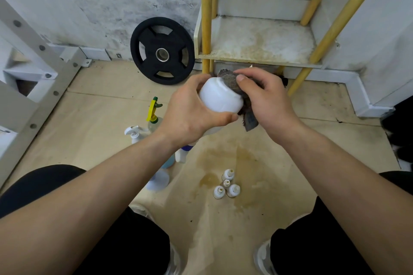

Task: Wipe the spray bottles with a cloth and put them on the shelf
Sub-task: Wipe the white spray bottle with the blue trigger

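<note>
Early yet: left hand [192, 114] grips the white bottle [220, 98], right hand [270, 102] pinches cloth [229, 80] against it (shelf [257, 40] at twelve o'clock bottleless, sprayers [153, 114] at seven).

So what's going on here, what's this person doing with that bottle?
A person crouches on the floor facing a low shelf. The left hand grips a white bottle, base turned toward the camera, while the right hand holds a dark cloth against its side. More spray bottles stand on the floor by the left arm, and four small bottles stand nearer the knees.
</note>
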Tool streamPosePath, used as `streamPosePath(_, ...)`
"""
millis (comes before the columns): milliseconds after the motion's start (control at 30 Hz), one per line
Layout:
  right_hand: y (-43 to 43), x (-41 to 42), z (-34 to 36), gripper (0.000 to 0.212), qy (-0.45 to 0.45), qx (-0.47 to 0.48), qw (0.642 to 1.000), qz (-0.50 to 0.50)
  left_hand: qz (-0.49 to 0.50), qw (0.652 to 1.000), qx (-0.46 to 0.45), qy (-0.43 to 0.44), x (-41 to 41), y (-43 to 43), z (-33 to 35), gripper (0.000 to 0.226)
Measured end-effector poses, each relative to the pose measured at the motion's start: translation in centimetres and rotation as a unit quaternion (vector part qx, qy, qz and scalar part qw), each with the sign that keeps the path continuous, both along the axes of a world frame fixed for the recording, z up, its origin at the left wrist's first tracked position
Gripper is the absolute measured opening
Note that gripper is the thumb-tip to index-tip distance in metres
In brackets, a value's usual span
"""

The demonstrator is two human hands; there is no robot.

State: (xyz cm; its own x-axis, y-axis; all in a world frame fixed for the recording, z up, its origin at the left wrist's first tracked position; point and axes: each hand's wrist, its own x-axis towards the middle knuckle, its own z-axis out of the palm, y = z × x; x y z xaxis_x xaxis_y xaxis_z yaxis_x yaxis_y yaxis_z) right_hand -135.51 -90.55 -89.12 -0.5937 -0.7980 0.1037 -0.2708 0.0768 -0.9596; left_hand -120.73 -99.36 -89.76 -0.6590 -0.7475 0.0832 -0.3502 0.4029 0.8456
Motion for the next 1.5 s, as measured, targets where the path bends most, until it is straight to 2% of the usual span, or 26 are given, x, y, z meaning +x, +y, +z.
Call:
streamPosePath(67, 0.1, 0.2, 0.1, 0.017, 0.011, -0.012, 1.000, 0.006, -0.008, 1.000, 0.005, -0.004, 0.1, 0.1, 0.2, 0.073)
streamPosePath(133, 0.5, 0.7, 0.2, 0.017, 0.085, -0.042, 0.995, 0.030, -0.020, 1.000, 0.011, -0.003, 0.0, 0.0, 0.3, 0.062)
streamPosePath(200, 0.7, 1.1, 0.4, 0.019, 0.140, -0.073, 0.986, 0.056, -0.020, 1.000, 0.015, -0.006, -0.1, -0.1, 0.3, 0.062)
streamPosePath(267, 0.5, 0.9, 0.7, 0.019, 0.149, -0.085, 0.983, 0.069, -0.020, 1.000, 0.011, -0.016, -0.3, -0.2, 0.1, 0.070)
streamPosePath(367, 0.3, 0.3, 0.7, 0.017, 0.121, -0.062, 0.989, 0.062, -0.034, 0.999, 0.008, -0.028, -0.4, 0.0, 0.1, 0.071)
streamPosePath(533, -0.3, -0.6, -0.7, 0.019, -0.027, 0.022, 0.999, -0.007, -0.051, 0.999, 0.011, -0.012, 0.0, -0.1, 0.1, 0.064)
streamPosePath(600, -0.3, -0.6, -1.1, 0.019, -0.050, 0.036, 0.998, -0.018, -0.043, 0.999, 0.013, -0.015, 0.2, -0.4, -0.2, 0.064)
streamPosePath(700, 0.2, 0.7, -0.8, 0.014, 0.005, 0.021, 1.000, -0.016, -0.021, 0.999, 0.014, -0.034, 0.3, -1.0, -0.6, 0.062)
streamPosePath(833, 0.9, 2.5, -0.3, 0.019, 0.131, -0.048, 0.989, 0.041, -0.006, 0.998, 0.048, -0.032, 0.3, -1.6, -0.5, 0.036)
streamPosePath(867, 0.9, 2.7, -0.3, 0.019, 0.147, -0.057, 0.987, 0.041, -0.008, 0.998, 0.047, -0.028, 0.3, -1.6, -0.4, 0.035)
streamPosePath(967, 0.6, 2.2, -0.5, 0.020, 0.114, -0.034, 0.993, 0.025, -0.028, 0.999, 0.025, -0.030, 0.1, -1.4, -0.3, 0.048)
streamPosePath(1100, 0.0, 0.6, -1.5, 0.021, 0.026, 0.010, 1.000, -0.008, -0.045, 0.998, -0.008, -0.031, 0.1, -1.4, -0.2, 0.065)
streamPosePath(1333, 0.1, 0.4, -2.2, 0.013, -0.019, 0.069, 0.997, -0.018, -0.033, 0.997, -0.059, -0.033, 0.5, -1.8, -0.9, 0.070)
streamPosePath(1500, 0.0, 0.1, -2.2, 0.027, -0.067, 0.119, 0.990, -0.032, -0.009, 0.996, -0.081, -0.033, 0.5, -1.7, -1.1, 0.085)
